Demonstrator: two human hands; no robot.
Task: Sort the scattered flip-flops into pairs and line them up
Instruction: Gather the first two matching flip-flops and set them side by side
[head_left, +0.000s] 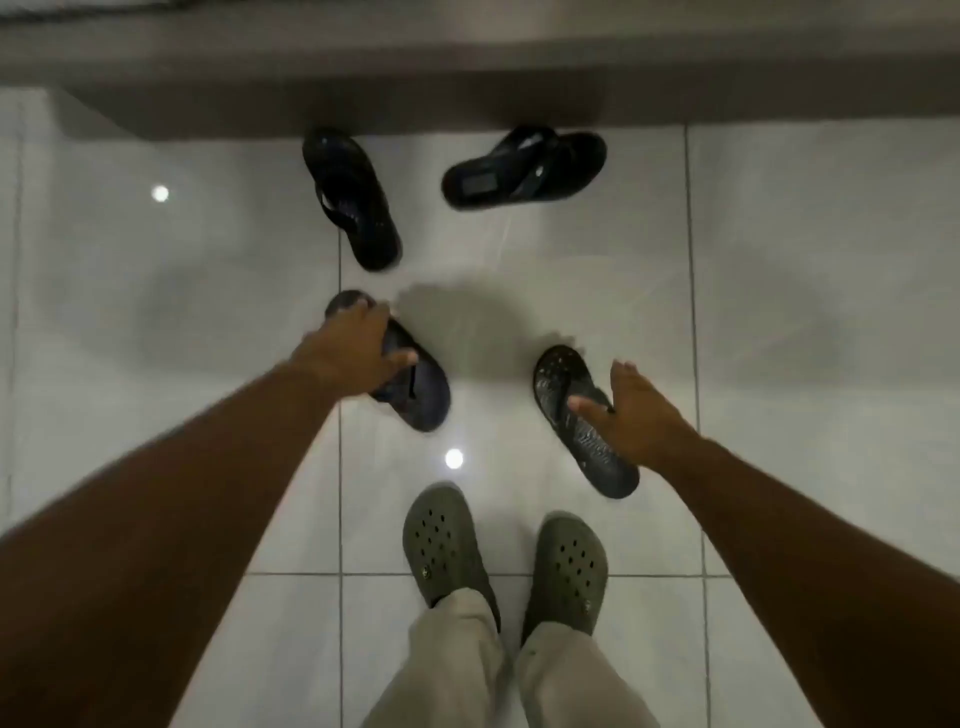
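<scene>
Reaching down, the left hand (358, 345) curls over one near flip-flop (410, 379) on the tiled floor (779, 312), its grip unclear; the right hand (631, 410) hovers spread over another (561, 384). All four look alike, so mismatched pairing with the far two (350, 197) seems likely.

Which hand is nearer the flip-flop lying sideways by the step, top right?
Neither is close, but the right hand looks slightly nearer. It is reaching onto the near-right flip-flop, below the sideways flip-flop. The left hand rests on the near-left flip-flop, further left.
</scene>
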